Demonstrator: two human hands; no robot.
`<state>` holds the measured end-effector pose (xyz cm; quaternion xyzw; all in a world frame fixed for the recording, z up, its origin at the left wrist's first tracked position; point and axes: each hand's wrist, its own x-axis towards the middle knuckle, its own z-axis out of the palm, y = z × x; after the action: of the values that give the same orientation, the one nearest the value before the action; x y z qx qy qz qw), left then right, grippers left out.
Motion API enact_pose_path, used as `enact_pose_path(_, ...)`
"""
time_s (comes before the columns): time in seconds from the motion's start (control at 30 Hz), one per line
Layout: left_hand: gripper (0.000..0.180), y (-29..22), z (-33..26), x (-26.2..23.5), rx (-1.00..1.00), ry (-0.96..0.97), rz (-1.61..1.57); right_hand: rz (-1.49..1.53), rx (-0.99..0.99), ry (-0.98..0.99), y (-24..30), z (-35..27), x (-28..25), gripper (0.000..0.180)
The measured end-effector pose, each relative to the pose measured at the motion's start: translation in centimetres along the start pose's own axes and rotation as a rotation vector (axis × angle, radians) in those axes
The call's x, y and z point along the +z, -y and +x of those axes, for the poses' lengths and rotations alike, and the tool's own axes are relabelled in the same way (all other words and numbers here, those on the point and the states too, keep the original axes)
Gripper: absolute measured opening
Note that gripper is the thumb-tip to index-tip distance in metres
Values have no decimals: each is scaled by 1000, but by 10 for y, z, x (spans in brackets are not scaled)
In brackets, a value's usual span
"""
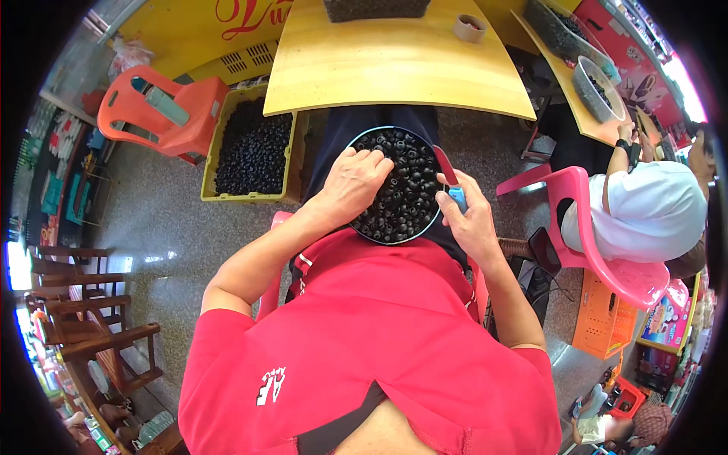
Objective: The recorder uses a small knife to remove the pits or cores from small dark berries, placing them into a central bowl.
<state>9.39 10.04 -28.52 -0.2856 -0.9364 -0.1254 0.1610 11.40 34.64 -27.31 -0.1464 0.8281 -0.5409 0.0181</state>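
A round bowl (434, 155) full of small dark round fruits rests on my lap. My left hand (353, 182) lies palm down on the fruits at the bowl's left side, fingers curled into them. My right hand (468, 218) grips a small knife (449, 179) with a blue handle and a reddish blade, held at the bowl's right rim with the blade pointing up and away. My red shirt fills the lower part of the picture.
A yellow crate (209, 167) of the same dark fruits stands on the floor to my left, beside an orange plastic chair (163, 114). A yellow table (394, 61) is in front. On the right a person in white sits on a pink chair (607, 258) at another table.
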Motion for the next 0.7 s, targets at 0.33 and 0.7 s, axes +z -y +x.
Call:
enact_pose_path(0.33,18,-25,-6,-32,-491,-35,-1576,557,165,75,37,10,22,25)
enact_pose_path(0.7,22,-38,-5,-26,-401,-187,-1592,522,20,27,55,19,28,18)
